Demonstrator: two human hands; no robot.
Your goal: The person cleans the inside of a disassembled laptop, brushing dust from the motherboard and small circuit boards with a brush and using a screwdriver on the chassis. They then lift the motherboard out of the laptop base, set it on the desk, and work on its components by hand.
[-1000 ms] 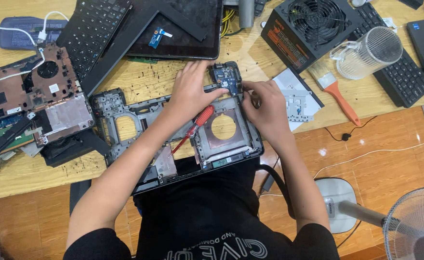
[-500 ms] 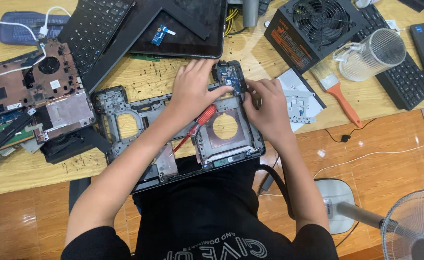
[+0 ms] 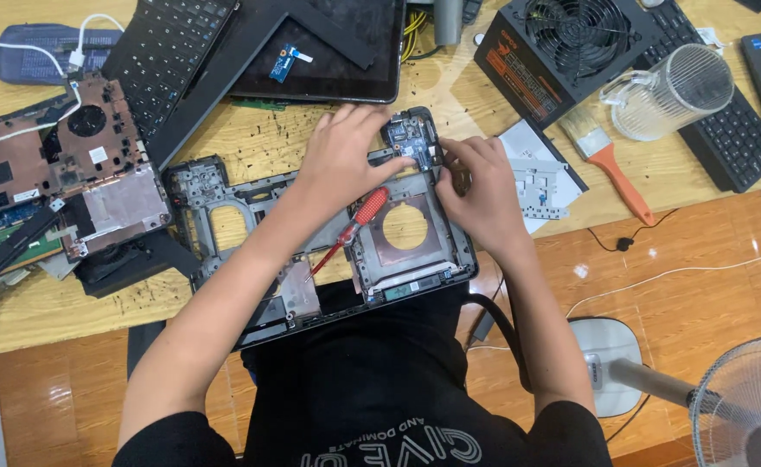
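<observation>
Here the person bends over a stripped laptop base frame (image 3: 225, 203) that lies at the near edge of the wooden table (image 3: 251, 130), its near side hanging over the person's lap. Both hands meet at the frame's far right corner, where a small circuit board (image 3: 411, 138) sits in the plastic shell. The left hand (image 3: 346, 156) lies palm down over the frame, its fingertips touching the left edge of that small board, while a red-handled screwdriver (image 3: 359, 220) runs under the palm with its shaft pointing down toward the person; the hand seems to grasp the handle loosely, though the palm hides exactly how. The right hand (image 3: 480, 186) is curled, its fingertips pinching at the right edge of the same board, and whether it holds anything small there cannot be told. Just below the hands the frame shows a bare metal plate with a round hole (image 3: 406, 227). To the left of the frame lies a removed motherboard (image 3: 43, 169) with a fan and a copper-coloured heat sink, and beyond it a detached black keyboard (image 3: 169, 52) leans against a dark screen panel (image 3: 329, 43). To the right lie a grey metal bracket (image 3: 536, 173), an orange-handled brush (image 3: 610, 164), a clear plastic jug (image 3: 670, 91) and a black power supply (image 3: 562, 47). A standing fan (image 3: 748, 398) stands on the floor at the lower right.
</observation>
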